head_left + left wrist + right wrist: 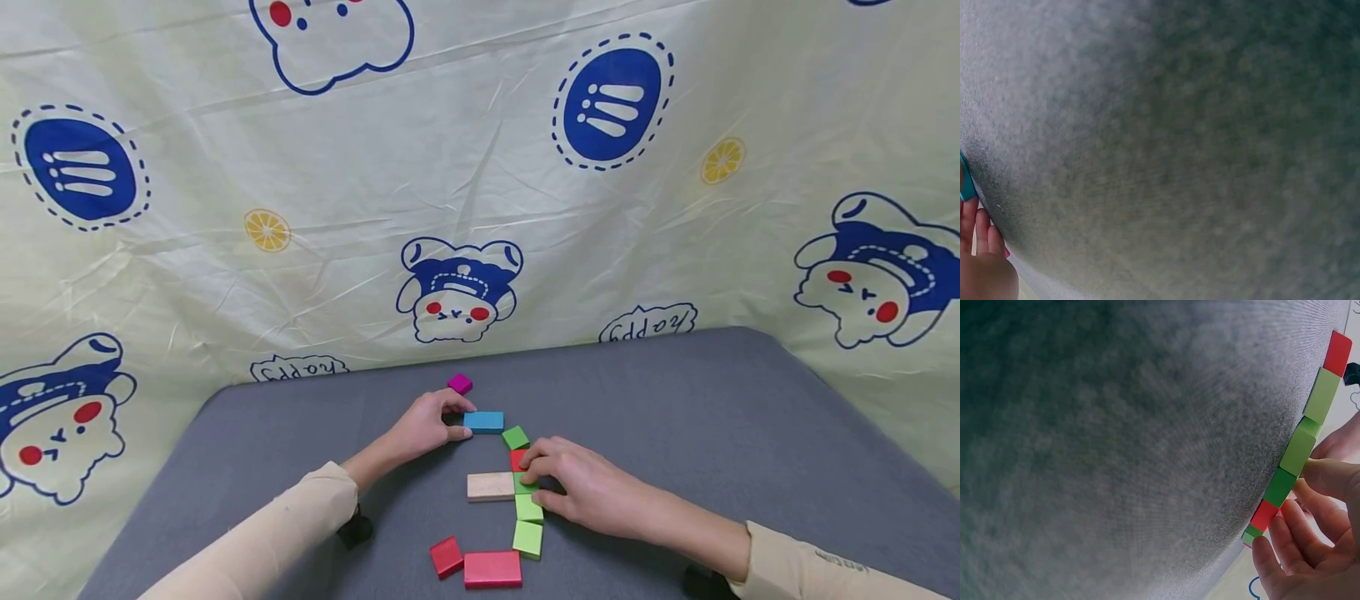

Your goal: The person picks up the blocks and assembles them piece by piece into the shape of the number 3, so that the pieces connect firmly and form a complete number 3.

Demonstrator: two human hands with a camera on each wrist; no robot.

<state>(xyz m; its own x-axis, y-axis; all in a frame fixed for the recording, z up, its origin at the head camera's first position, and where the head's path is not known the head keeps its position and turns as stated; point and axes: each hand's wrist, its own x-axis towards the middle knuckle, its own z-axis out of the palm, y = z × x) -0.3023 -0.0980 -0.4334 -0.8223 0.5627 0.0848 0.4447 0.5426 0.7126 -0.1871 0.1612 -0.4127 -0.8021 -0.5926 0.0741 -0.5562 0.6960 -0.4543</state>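
In the head view, my left hand (pixel 427 423) pinches the left end of a blue rectangular block (pixel 486 422) between thumb and fingers. My right hand (pixel 585 487) rests its bent fingertips on a column of small blocks: a red block (pixel 517 460) and a green block (pixel 525 483), with the thumb at the edge of a light green block (pixel 529 509). The column's right side, with its red block (pixel 1264 515) and dark green block (pixel 1280 486), shows in the right wrist view. A plain wooden block (pixel 491 487) lies against the column's left side.
Another green block (pixel 515 437) tops the column, tilted. A light green block (pixel 527 540) stands at its near end, beside a long red block (pixel 492 570) and a tilted red block (pixel 447 557). A magenta block (pixel 460 383) lies beyond my left hand. Grey cloth (pixel 675 400) covers the table.
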